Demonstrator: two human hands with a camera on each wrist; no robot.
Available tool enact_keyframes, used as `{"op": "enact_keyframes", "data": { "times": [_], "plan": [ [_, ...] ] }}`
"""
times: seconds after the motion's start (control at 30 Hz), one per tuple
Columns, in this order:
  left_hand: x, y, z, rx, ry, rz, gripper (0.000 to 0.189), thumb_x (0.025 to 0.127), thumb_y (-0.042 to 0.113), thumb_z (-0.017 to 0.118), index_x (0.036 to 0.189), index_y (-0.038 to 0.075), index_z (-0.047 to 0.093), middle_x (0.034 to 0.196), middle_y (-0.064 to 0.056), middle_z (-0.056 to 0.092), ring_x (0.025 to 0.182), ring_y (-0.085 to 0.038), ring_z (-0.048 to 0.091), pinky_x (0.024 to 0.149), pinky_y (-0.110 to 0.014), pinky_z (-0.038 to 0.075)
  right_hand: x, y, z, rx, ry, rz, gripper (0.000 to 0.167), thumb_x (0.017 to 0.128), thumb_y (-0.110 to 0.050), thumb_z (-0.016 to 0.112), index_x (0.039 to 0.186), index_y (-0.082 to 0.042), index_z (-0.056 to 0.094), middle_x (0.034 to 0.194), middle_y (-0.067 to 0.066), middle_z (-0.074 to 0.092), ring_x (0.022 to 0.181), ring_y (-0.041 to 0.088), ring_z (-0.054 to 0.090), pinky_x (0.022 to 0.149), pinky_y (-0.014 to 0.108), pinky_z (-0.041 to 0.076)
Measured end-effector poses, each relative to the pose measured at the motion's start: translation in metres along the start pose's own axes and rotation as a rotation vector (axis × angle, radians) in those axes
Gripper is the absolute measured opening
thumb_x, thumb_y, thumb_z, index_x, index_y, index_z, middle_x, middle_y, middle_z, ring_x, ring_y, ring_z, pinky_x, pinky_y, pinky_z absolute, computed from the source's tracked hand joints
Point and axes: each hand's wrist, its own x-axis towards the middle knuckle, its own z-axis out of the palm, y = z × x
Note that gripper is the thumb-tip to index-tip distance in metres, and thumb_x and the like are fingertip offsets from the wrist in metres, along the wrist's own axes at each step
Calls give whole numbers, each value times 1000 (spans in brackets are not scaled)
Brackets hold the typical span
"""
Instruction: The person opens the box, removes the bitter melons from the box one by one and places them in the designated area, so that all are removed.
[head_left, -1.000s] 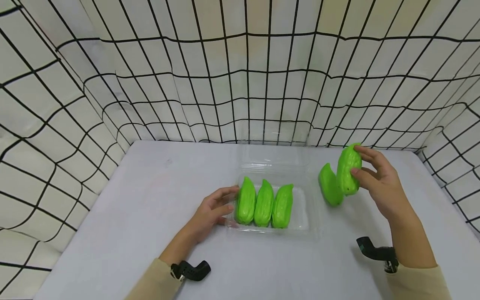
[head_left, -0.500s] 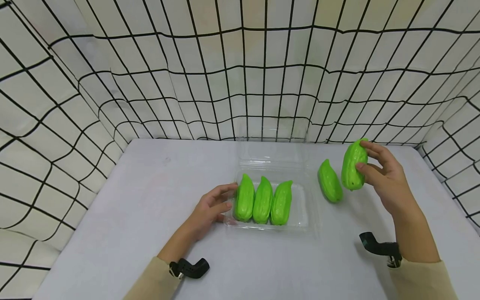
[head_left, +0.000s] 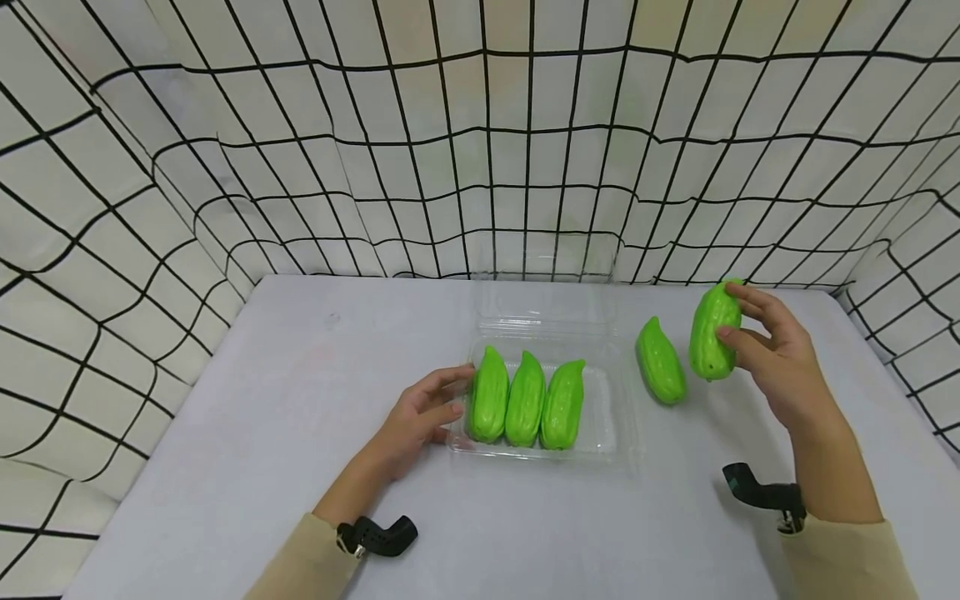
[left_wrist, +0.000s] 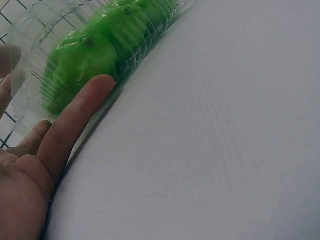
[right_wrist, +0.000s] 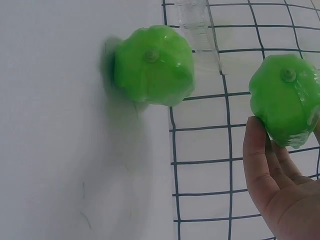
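Right hand (head_left: 783, 362): green gourd (head_left: 714, 333), pinched aloft (seemingly packing or unpacking). Left hand (head_left: 412, 421): fingers extended, touching clear box (head_left: 603, 417). Next: likely a gentle lowering.

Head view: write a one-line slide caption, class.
Left hand against a clear box of three green gourd-like pieces; right hand holds another; one more lies nearby.

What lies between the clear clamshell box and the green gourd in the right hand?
One loose green gourd, resting on the white tabletop. The head view shows it between the clear clamshell box and the held gourd.
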Motion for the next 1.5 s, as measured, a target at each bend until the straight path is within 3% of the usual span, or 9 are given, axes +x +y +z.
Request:
{"op": "enact_keyframes", "data": {
  "times": [0.33,0.93,1.0,1.23,1.5],
  "plan": [
    [1,1,-2,14,12,-10,50,97,9,58,146,6,45,160,-7,35,149,-31,27,72,-28,61,2,6,-1,-101,8,33,55,100,-8,57,152,-17,41,144,9,36,106,0,62,75,14,57],
    [2,-2,-1,-5,3,-8,50,98,9,57,146,6,44,161,-8,33,149,-33,25,76,-37,63,3,19,-3,-277,-18,112,55,102,-18,55,154,-20,37,151,19,34,105,-8,55,76,11,55],
    [2,-2,-1,-11,1,-7,51,98,9,58,146,5,44,161,-8,32,149,-33,25,76,-37,63,2,20,-4,-298,-23,123,55,102,-21,56,154,-21,38,151,20,35,108,-1,56,76,10,54],
    [1,-2,0,-15,1,-3,51,97,9,58,146,5,44,160,-10,33,149,-34,26,75,-36,63,0,29,-6,-374,-68,160,57,101,-24,59,154,-24,38,153,24,34,123,41,52,74,7,50],
    [0,0,0,3,2,-7,50,98,10,58,146,5,44,160,-8,33,148,-34,27,75,-34,63,1,34,-5,-409,-158,204,59,101,-25,60,155,-21,37,159,20,30,130,52,46,78,12,49]
  ]
}}
